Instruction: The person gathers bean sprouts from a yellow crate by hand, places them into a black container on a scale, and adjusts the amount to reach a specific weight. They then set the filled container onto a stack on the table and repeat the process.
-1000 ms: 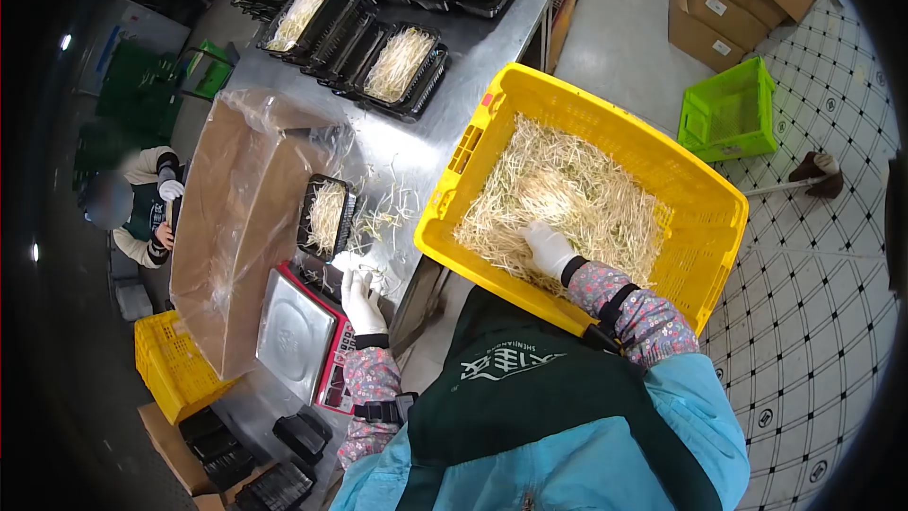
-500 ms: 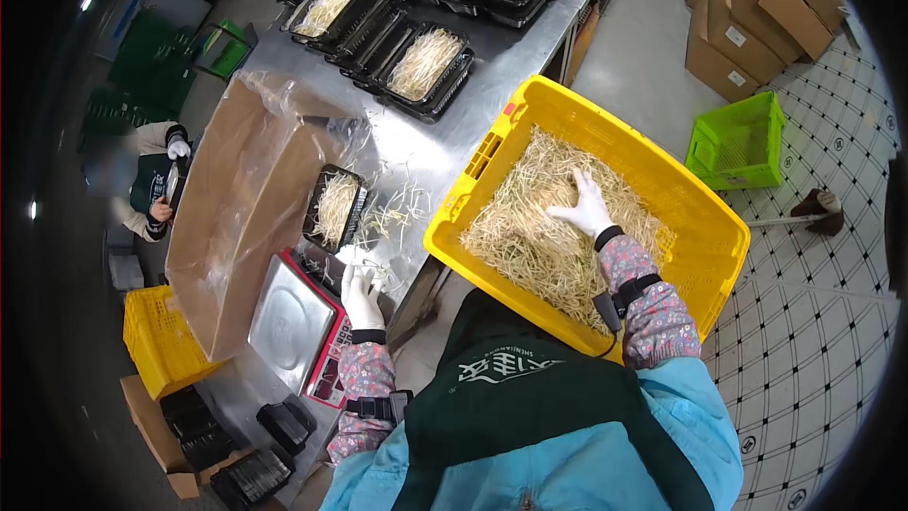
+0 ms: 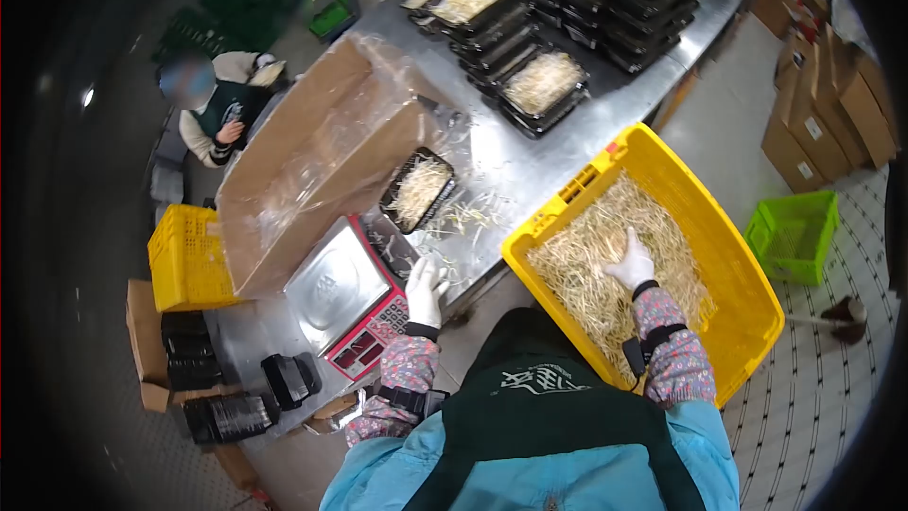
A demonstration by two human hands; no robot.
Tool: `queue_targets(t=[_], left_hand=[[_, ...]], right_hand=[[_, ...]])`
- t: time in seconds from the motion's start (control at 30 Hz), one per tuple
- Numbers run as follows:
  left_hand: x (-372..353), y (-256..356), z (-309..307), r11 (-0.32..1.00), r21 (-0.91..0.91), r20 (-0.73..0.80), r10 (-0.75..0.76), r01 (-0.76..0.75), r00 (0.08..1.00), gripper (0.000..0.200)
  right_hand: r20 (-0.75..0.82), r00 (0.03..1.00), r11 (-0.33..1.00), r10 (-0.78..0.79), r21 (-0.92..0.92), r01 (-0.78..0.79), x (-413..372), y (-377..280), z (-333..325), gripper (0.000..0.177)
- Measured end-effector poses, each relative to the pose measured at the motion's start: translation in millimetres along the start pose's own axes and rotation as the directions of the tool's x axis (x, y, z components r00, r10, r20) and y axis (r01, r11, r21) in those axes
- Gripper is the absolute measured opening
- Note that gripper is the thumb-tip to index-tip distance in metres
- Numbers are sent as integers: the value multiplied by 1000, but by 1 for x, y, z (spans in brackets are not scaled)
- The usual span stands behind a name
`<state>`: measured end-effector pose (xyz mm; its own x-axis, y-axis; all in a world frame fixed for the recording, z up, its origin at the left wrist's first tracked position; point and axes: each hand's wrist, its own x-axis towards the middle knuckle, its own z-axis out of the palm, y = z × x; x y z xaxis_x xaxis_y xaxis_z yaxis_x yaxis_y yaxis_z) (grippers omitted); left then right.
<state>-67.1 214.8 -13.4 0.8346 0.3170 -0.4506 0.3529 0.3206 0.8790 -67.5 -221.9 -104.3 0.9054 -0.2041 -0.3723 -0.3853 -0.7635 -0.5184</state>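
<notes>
My right hand, in a white glove, rests on the heap of bean sprouts inside a yellow crate. Its thumb and forefinger are spread apart; the other fingers are partly hidden. By the right edge of a red digital scale, my left hand is held up open, also white-gloved, with nothing seen in it. The scale's metal plate is bare. A black tray of sprouts sits on the table beyond the left hand, with loose sprouts scattered beside it.
A large plastic-lined cardboard box stands behind the scale. Filled trays are stacked at the table's far end. Empty black trays lie at the lower left. Another person works across the table. A green crate stands on the floor.
The view has shifted, so most things sit further right in the picture. My right hand stays on the sprouts with its fingers less widely spread. My left hand remains beside the scale.
</notes>
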Motion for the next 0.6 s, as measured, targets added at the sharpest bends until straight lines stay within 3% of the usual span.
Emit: queue_targets(t=[0.1,0.17,0.23,0.33,0.37,0.43,0.47,0.57,0.6], left_hand=[[-2,4,1,1000,3,2,-20,20,1000,54],[1,7,3,1000,-13,-24,-26,25,999,57],[13,6,2,999,-42,-22,-4,4,1000,59],[49,7,9,998,-21,-89,57,-59,994,54],[65,5,9,996,-35,-102,73,-77,992,48],[110,-2,-2,987,-129,-73,-101,91,992,61],[116,1,4,984,-133,-108,-133,118,985,61],[138,2,9,951,-266,-115,-196,160,974,53],[153,-4,1,937,-320,-118,-189,143,975,48]], right_hand=[[-52,997,998,-52,26,53,2,15,7,114],[0,998,995,-63,83,63,2,19,6,126],[-21,1000,1000,1,7,-1,-4,15,7,134],[16,1000,998,-25,52,25,-3,19,9,137],[28,998,990,-60,128,56,-1,24,10,136],[43,991,954,-130,277,113,4,37,12,133],[71,991,892,-112,446,69,-2,34,5,125],[44,999,819,-15,574,-13,-1,48,5,115],[-21,999,847,-34,530,40,0,57,9,108]])
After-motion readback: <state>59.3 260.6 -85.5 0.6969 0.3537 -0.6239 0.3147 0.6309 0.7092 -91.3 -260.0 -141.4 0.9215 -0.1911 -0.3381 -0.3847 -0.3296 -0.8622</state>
